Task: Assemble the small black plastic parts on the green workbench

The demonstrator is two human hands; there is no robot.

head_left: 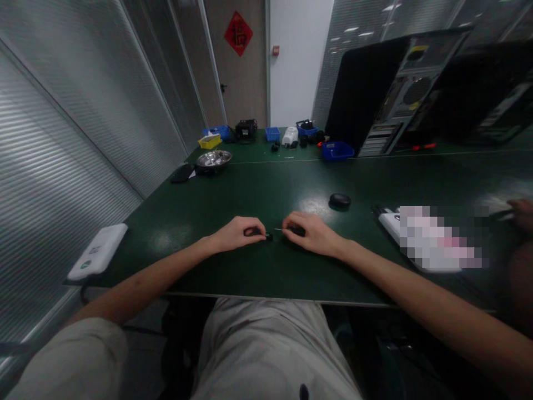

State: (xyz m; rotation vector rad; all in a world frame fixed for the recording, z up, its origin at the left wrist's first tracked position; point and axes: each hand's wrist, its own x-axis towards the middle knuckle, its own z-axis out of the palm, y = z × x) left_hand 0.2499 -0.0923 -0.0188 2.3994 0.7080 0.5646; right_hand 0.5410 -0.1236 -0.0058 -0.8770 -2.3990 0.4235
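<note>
Near the front edge of the green table, my left hand (240,233) pinches a small dark part (268,236), whose end shows past the fingertips. Just to its right, my right hand (307,232) is closed on a black-handled tool (296,230). A thin metal shaft (278,229) points from that tool toward the small part. A narrow gap seems to lie between shaft tip and part, though contact is hard to judge. Behind my right hand, a black oval object (340,200) lies on the table.
A white device (97,251) lies at the left edge, a white case (393,228) at the right. Farther back stand a metal bowl (214,159), a yellow tray (209,141), a blue tray (337,151) and a computer tower (375,94). Another person's hand (522,211) shows far right.
</note>
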